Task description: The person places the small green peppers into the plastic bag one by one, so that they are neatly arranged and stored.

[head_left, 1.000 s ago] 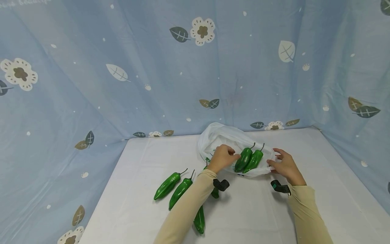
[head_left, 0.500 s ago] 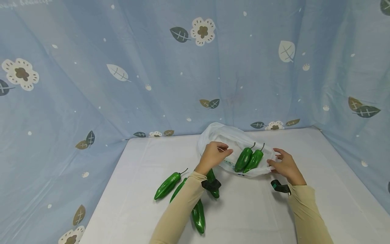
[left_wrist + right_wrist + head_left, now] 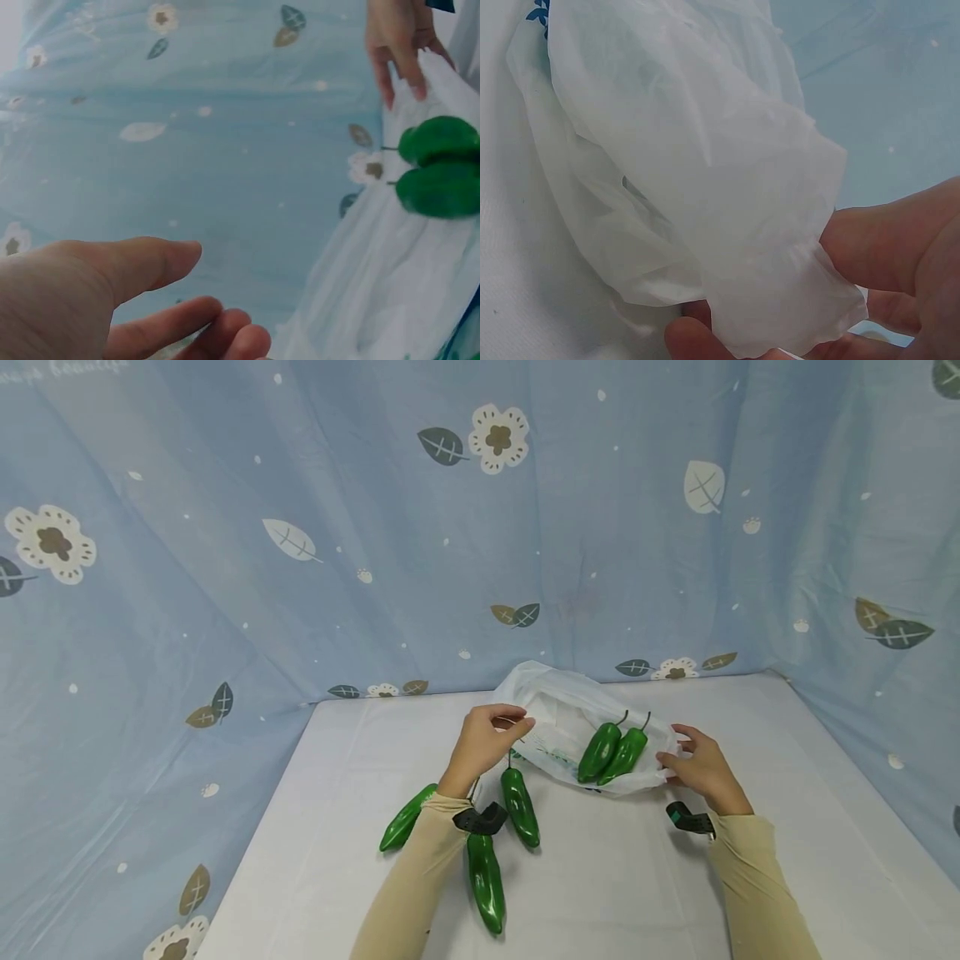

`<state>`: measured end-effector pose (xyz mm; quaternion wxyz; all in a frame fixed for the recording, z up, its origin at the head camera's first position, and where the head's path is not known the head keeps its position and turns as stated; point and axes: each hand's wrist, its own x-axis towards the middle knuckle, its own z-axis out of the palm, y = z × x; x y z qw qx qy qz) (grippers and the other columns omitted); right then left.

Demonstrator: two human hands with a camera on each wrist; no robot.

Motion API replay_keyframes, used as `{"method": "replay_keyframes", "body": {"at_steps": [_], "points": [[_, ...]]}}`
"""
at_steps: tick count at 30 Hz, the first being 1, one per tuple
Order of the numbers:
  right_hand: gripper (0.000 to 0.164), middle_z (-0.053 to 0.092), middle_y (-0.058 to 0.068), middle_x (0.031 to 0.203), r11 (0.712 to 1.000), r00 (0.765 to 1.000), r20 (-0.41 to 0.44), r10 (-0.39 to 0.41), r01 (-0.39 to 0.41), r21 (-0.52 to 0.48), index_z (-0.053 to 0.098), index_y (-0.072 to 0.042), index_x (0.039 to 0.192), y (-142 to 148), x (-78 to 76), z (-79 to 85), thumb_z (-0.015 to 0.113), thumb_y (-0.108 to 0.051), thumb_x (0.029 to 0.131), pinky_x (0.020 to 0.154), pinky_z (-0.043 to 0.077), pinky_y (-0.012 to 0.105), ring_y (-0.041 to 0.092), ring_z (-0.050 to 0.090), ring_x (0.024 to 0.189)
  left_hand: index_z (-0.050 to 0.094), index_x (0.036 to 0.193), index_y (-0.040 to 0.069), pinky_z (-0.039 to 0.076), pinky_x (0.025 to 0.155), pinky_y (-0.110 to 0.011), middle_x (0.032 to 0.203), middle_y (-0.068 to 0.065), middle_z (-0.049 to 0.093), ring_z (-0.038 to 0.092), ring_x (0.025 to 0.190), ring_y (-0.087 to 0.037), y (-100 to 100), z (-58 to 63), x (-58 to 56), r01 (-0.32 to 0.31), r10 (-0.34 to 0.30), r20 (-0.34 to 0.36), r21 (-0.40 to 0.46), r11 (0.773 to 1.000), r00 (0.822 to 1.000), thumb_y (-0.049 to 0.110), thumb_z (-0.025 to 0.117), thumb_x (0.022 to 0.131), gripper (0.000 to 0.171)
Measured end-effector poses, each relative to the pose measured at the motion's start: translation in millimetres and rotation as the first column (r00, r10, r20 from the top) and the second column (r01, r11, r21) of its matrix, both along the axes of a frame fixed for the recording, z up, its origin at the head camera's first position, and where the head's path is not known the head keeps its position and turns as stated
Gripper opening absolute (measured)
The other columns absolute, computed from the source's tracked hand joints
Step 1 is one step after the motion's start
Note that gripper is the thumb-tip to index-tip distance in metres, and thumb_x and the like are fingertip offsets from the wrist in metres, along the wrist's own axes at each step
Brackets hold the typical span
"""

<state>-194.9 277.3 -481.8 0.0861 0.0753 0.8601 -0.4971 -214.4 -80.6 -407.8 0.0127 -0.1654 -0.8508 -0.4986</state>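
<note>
Front pepper [image 3: 487, 885] is lying loose on the white table [image 3: 615, 893], long axis running roughly fore-aft, tip pointing back at the person and slightly right, top end disappearing behind the left wrist camera [image 3: 480, 820]. Left pepper [image 3: 405, 823] is lying diagonally, tip pointing near-left, top end going behind the left sleeve [image 3: 408, 881]. Key relation, my read: mid pepper [image 3: 521, 807] is sitting just on the person's side of the left hand [image 3: 480, 745], stem pointing away toward the fingertips, tip pointing back and a bit right, long axis close to fore-aft. Left hand is being the nearer one by a lot; right hand [image 3: 703, 768] is working well apart from it. Left grip is hanging loose: fingers are bending softly, thumb is standing off, nothing is showing between them in its wrist view. Can't tell if it's touching the bag [image 3: 540, 681] at that side. Right hand is pinching the bag's right end, plastic bunching between thumb and fingers. Inside the bag, left bagged pepper [image 3: 600, 753] and right bagged pepper [image 3: 624, 757] are resting side by side, touching, axes running about parallel, stems pointing far-right, tips pointing near-left. Behind everything, the blue curtain [image 3: 585, 527] is hanging.
</note>
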Motion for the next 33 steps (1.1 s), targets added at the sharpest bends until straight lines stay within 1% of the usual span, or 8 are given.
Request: {"method": "replay_keyframes", "body": {"at_steps": [6, 9, 12, 15, 20, 26, 33], "points": [[0.078, 0.029, 0.047, 0.152, 1.000, 1.000, 0.005, 0.000, 0.000, 0.005, 0.017, 0.007, 0.161, 1.0, -1.1, 0.0, 0.062, -0.013, 0.101, 0.074, 0.065, 0.032, 0.038, 0.070, 0.106, 0.077, 0.121, 0.014, 0.058, 0.089, -0.042, 0.117, -0.006, 0.076, 0.071, 0.107, -0.025, -23.1, 5.0, 7.2, -0.064, 0.064, 0.001, 0.020, 0.998, 0.998, 0.029, 0.074, 0.097, 0.029], [0.078, 0.028, 0.047, 0.153, 1.000, 1.000, 0.007, 0.000, 0.000, -0.001, 0.016, 0.007, 0.162, 1.5, -1.2, 0.2, 0.062, -0.013, 0.101, 0.074, 0.065, 0.032, 0.033, 0.072, 0.102, 0.077, 0.121, 0.014, 0.058, 0.093, -0.045, 0.118, -0.006, 0.076, 0.071, 0.108, -0.025, -32.7, 5.9, 11.3, -0.094, 0.094, 0.002, 0.037, 0.995, 0.996, 0.029, 0.075, 0.097, 0.029], [0.078, 0.027, 0.048, 0.153, 1.000, 1.000, 0.010, -0.001, 0.001, -0.006, 0.016, 0.007, 0.162, 2.2, -0.9, 0.7, 0.062, -0.013, 0.101, 0.074, 0.065, 0.032, 0.026, 0.073, 0.094, 0.077, 0.120, 0.012, 0.057, 0.097, -0.047, 0.118, -0.008, 0.076, 0.071, 0.108, -0.025, -41.5, 5.9, 15.2, -0.110, 0.110, -0.001, 0.060, 0.992, 0.994, 0.029, 0.075, 0.097, 0.029], [0.078, 0.026, 0.048, 0.154, 1.000, 1.000, 0.012, -0.003, 0.003, -0.006, 0.016, 0.007, 0.162, 1.9, -0.2, 1.6, 0.062, -0.013, 0.101, 0.074, 0.064, 0.032, 0.022, 0.074, 0.091, 0.077, 0.120, 0.011, 0.057, 0.098, -0.048, 0.119, -0.009, 0.075, 0.071, 0.107, -0.026, -51.0, 5.8, 18.9, -0.128, 0.129, 0.001, 0.078, 0.989, 0.992, 0.028, 0.074, 0.097, 0.028], [0.078, 0.028, 0.048, 0.153, 1.000, 1.000, 0.008, -0.006, 0.006, -0.004, 0.017, 0.007, 0.161, 0.2, 1.1, 2.9, 0.062, -0.012, 0.101, 0.074, 0.065, 0.032, 0.024, 0.073, 0.094, 0.076, 0.121, 0.012, 0.058, 0.097, -0.046, 0.124, -0.010, 0.074, 0.070, 0.109, -0.025, -67.2, 6.3, 25.2, -0.165, 0.164, 0.024, 0.087, 0.982, 0.986, 0.028, 0.074, 0.097, 0.029], [0.078, 0.028, 0.048, 0.152, 1.000, 1.000, 0.009, -0.007, 0.007, -0.007, 0.017, 0.007, 0.161, -0.2, 1.7, 2.6, 0.062, -0.012, 0.101, 0.074, 0.064, 0.032, 0.025, 0.072, 0.094, 0.077, 0.121, 0.012, 0.056, 0.099, -0.048, 0.122, -0.009, 0.075, 0.071, 0.110, -0.026, -84.2, 7.0, 32.4, -0.226, 0.223, 0.046, 0.077, 0.971, 0.974, 0.028, 0.075, 0.096, 0.029], [0.078, 0.030, 0.047, 0.152, 1.000, 1.000, 0.013, -0.011, 0.011, -0.007, 0.017, 0.007, 0.161, -0.3, 1.4, 1.8, 0.063, -0.013, 0.101, 0.074, 0.064, 0.032, 0.028, 0.072, 0.098, 0.075, 0.123, 0.013, 0.054, 0.101, -0.049, 0.122, -0.009, 0.074, 0.070, 0.111, -0.025, -103.5, 3.3, 41.1, -0.259, 0.252, 0.080, 0.091, 0.962, 0.964, 0.029, 0.075, 0.097, 0.031]]}}
